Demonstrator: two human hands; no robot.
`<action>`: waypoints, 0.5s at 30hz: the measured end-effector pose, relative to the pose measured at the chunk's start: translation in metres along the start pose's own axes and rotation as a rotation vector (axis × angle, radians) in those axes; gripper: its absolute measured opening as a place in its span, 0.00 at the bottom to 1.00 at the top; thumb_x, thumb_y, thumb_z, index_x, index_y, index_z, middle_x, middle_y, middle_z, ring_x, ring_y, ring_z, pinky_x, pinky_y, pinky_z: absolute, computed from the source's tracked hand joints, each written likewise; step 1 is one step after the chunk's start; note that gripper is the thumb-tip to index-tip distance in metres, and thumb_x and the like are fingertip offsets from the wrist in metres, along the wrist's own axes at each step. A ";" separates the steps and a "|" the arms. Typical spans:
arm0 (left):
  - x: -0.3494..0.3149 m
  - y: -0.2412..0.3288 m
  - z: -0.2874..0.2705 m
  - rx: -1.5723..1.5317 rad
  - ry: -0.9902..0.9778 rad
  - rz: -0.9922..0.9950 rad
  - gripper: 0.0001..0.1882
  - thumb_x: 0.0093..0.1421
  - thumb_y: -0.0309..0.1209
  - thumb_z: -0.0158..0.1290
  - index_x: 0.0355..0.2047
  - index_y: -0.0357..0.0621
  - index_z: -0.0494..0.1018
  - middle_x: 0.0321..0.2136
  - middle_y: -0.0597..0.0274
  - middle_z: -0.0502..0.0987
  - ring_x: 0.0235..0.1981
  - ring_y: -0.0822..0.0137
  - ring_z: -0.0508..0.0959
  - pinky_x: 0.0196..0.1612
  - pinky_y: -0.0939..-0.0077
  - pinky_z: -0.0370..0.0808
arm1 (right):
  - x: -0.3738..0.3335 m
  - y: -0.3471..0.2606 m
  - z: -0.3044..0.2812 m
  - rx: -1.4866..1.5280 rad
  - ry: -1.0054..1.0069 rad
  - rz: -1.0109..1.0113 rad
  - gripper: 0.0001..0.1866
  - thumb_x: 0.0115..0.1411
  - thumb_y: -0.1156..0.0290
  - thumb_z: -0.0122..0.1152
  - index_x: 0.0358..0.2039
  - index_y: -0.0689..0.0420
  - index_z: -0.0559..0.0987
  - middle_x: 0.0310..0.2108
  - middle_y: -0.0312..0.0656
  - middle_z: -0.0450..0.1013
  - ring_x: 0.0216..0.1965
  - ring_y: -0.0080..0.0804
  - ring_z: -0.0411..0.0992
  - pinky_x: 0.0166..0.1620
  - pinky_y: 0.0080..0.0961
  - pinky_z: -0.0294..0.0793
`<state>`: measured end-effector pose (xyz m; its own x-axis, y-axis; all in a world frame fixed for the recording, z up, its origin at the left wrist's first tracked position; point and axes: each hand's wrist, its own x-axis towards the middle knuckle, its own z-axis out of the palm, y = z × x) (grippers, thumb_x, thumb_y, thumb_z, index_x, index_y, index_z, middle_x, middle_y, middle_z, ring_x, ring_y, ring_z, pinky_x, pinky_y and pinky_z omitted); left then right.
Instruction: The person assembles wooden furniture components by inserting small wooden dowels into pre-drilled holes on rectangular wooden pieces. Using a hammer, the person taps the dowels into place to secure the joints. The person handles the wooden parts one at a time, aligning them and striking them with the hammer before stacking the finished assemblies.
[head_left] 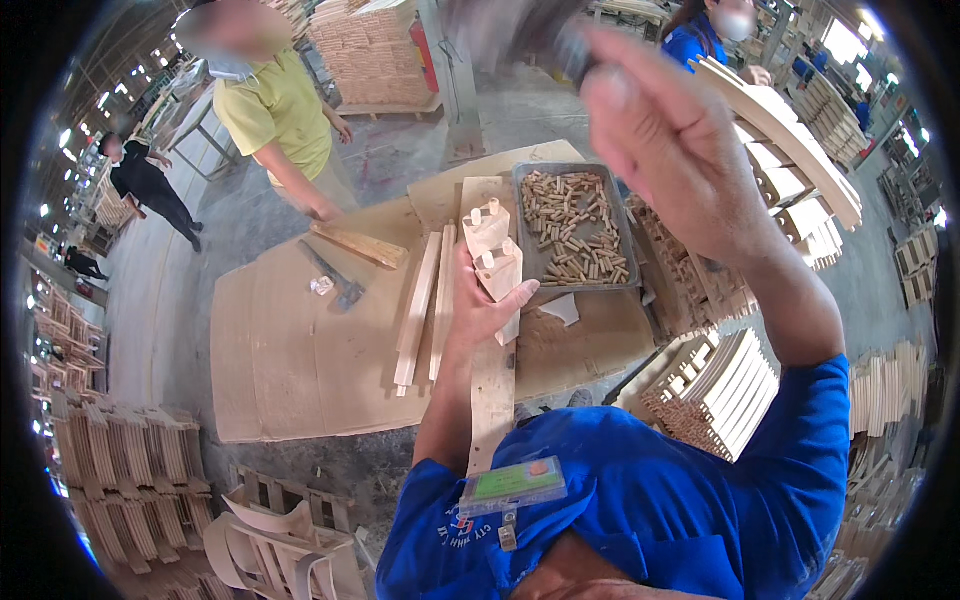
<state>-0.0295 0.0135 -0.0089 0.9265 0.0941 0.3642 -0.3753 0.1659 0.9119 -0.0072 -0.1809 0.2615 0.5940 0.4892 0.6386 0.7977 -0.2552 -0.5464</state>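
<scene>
My left hand (481,312) is wrapped round pale wooden pieces (498,272) on a long wooden board (492,425), its thumb along their near right side. Short round dowels (487,261) stick up from the pieces. High at the upper right, my right hand (680,140) is raised with its fingers closed on a dark tool (520,30). It looks like a hammer, but motion smears it and the top edge cuts it off. A grey tray (573,288) full of loose wooden dowels (570,225) stands just right of the pieces.
Two wooden strips (420,310) and a hammer (345,290) lie on the cardboard-covered table (280,370). Across it, a person in yellow (270,120) touches a wooden piece (360,243). Stacked wooden parts (710,385) stand at right; a wooden chair frame (285,545) is at lower left.
</scene>
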 end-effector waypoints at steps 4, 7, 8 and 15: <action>0.005 0.003 0.004 0.046 0.010 0.010 0.46 0.51 0.25 0.75 0.64 0.41 0.58 0.55 0.60 0.70 0.55 0.68 0.73 0.59 0.67 0.73 | -0.027 0.030 0.021 -0.388 -0.538 0.073 0.17 0.73 0.65 0.54 0.57 0.59 0.76 0.25 0.51 0.77 0.29 0.50 0.82 0.33 0.46 0.77; 0.004 0.007 0.006 0.006 -0.010 0.057 0.46 0.50 0.24 0.75 0.64 0.43 0.58 0.55 0.61 0.70 0.55 0.68 0.73 0.60 0.67 0.73 | -0.024 0.024 0.006 -0.376 -0.675 0.167 0.16 0.73 0.65 0.55 0.57 0.58 0.76 0.24 0.53 0.76 0.28 0.50 0.81 0.31 0.44 0.76; 0.001 0.007 0.006 0.019 0.009 0.042 0.46 0.50 0.24 0.75 0.64 0.43 0.58 0.55 0.61 0.69 0.55 0.68 0.73 0.60 0.67 0.73 | -0.018 0.022 -0.001 -0.308 -0.590 0.112 0.17 0.73 0.65 0.55 0.58 0.58 0.76 0.25 0.54 0.76 0.28 0.50 0.81 0.30 0.43 0.75; 0.003 -0.003 -0.004 0.107 0.031 0.002 0.47 0.50 0.26 0.76 0.64 0.43 0.58 0.55 0.58 0.69 0.57 0.66 0.71 0.60 0.66 0.72 | -0.029 0.021 0.018 -0.292 -0.479 0.063 0.21 0.75 0.62 0.56 0.63 0.59 0.74 0.25 0.51 0.76 0.22 0.41 0.74 0.30 0.39 0.74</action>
<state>-0.0254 0.0171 -0.0110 0.9238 0.1248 0.3619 -0.3711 0.0601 0.9266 -0.0099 -0.1857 0.2221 0.5815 0.7725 0.2551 0.7987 -0.4827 -0.3592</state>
